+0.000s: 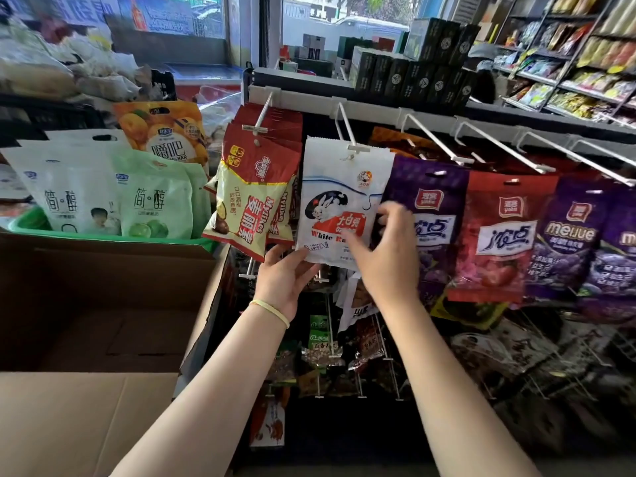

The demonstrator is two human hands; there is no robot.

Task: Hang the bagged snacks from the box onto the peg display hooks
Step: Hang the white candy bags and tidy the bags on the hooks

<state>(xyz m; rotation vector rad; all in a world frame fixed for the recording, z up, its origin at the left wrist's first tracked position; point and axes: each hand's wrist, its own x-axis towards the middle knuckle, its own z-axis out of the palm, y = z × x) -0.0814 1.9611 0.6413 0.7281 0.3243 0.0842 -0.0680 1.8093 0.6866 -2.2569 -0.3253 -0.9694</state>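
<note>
A white White Rabbit candy bag (330,187) hangs by its top hole at the tip of a white peg hook (345,127) on the display rail. My left hand (280,275) grips the bag's lower left corner from below. My right hand (385,256) is in front of the bag's right side, fingers loosely curled and thumb against its front. The open cardboard box (86,321) stands at the lower left; no bags show inside it.
Red Mylikes bags (254,201) hang on the hook to the left, purple and red bags (499,228) on hooks to the right. More snack pegs fill the rack below. A green basket (27,222) of pouches sits behind the box. Stocked shelves stand at the far right.
</note>
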